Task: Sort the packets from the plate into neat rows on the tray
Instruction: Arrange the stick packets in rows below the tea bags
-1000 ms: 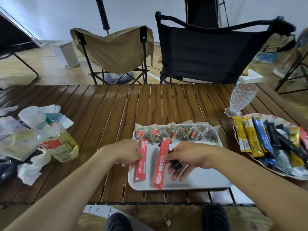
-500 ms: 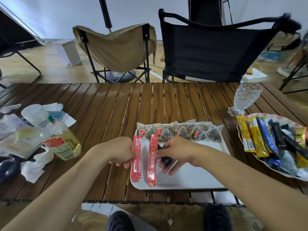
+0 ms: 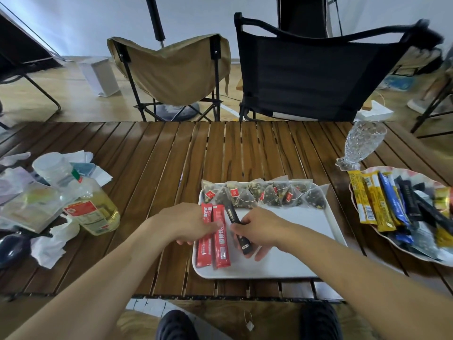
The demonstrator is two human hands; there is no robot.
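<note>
stretching across the lower frame, the slatted dark-wood counter [image 3: 152, 173] carried a white tray [image 3: 318, 231] near its front edge. along the tray's far side lay a row of clear pyramid tea bags [image 3: 264, 195]. at its left end two red packets [image 3: 215, 239] lay side by side, lengthwise. the left hand [image 3: 188, 224] rested loosely curled over the tray's left rim, fingertips on the red packets, gripping nothing. the right hand [image 3: 259, 229] held a slim black packet [image 3: 237, 227] pinched between thumb and fingers, just right of the red ones and slightly tilted, its lower end over the tray.

to the right, a scalloped plate [image 3: 362, 173] was heaped with yellow, blue and black packets [image 3: 392, 207], and a cut-glass goblet [image 3: 360, 146] stood just behind it. on the counter's left lay crumpled white paper [image 3: 49, 249], plastic bags and a bottle of yellow oil [image 3: 93, 212] on its side.

beyond the counter stood a tan folding chair [image 3: 171, 69] and a black folding chair [image 3: 313, 69] on a pale wooden floor, with a white wall behind.
</note>
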